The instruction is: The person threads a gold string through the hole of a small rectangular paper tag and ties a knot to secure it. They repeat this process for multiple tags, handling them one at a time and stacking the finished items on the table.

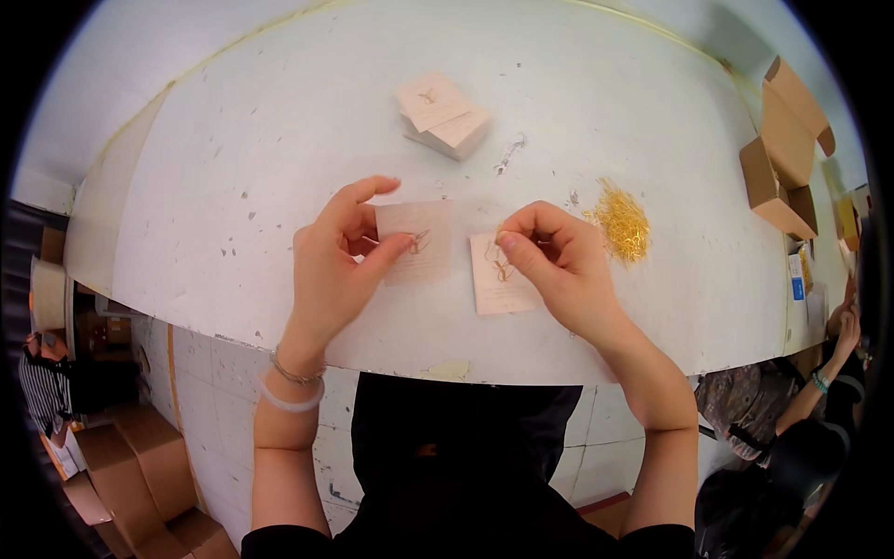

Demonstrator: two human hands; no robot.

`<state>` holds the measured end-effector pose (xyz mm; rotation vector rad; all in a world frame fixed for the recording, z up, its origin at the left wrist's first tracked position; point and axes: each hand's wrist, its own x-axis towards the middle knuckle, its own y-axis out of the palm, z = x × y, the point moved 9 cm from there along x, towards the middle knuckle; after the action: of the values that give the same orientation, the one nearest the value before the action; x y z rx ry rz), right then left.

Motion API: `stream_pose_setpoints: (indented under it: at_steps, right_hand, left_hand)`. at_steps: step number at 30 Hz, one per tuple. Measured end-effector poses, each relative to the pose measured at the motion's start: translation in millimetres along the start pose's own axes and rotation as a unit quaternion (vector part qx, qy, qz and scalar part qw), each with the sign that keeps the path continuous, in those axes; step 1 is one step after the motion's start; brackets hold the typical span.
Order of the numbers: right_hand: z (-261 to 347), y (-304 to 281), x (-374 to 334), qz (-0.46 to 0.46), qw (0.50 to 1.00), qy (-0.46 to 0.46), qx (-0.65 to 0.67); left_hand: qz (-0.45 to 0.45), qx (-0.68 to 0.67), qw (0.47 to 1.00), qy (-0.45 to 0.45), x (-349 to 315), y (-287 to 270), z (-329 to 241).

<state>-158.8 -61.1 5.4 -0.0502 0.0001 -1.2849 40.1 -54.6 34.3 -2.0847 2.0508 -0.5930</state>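
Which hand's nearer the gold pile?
Right. The right hand is just left of the gold pile; the left hand is much farther left, beyond the right hand.

Two hands (337,250) (561,265) are handling two cards (421,268) (495,296) at the centre, one each. One stack (434,102) is standing at twelve o'clock; one gold heap (622,224) and, farther out, one open box (788,154) are sitting between two and three.

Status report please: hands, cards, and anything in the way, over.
Left hand pinching pale card. Right hand, fingertips pinched together over second card. Nothing apparent in the way: gold heap close beside right hand, card stack beyond.
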Motion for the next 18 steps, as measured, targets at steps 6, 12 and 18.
stream_pose_setpoints:
  at_steps: [6,12,18]
  right_hand:
    - [8.9,-0.1,-3.4,0.002,1.0,-0.01,0.008]
    - [20.4,-6.7,-7.5,-0.03,0.998,-0.038,0.038]
    - [19.1,-14.8,-7.8,-0.034,0.999,-0.022,0.029]
  left_hand:
    - [-0.079,0.102,0.975,0.181,-21.5,17.8,-56.2]
    - [-0.061,0.182,0.933,0.304,-28.1,41.2,-84.2]
    - [-0.077,0.181,0.921,0.335,-28.8,48.4,-92.0]
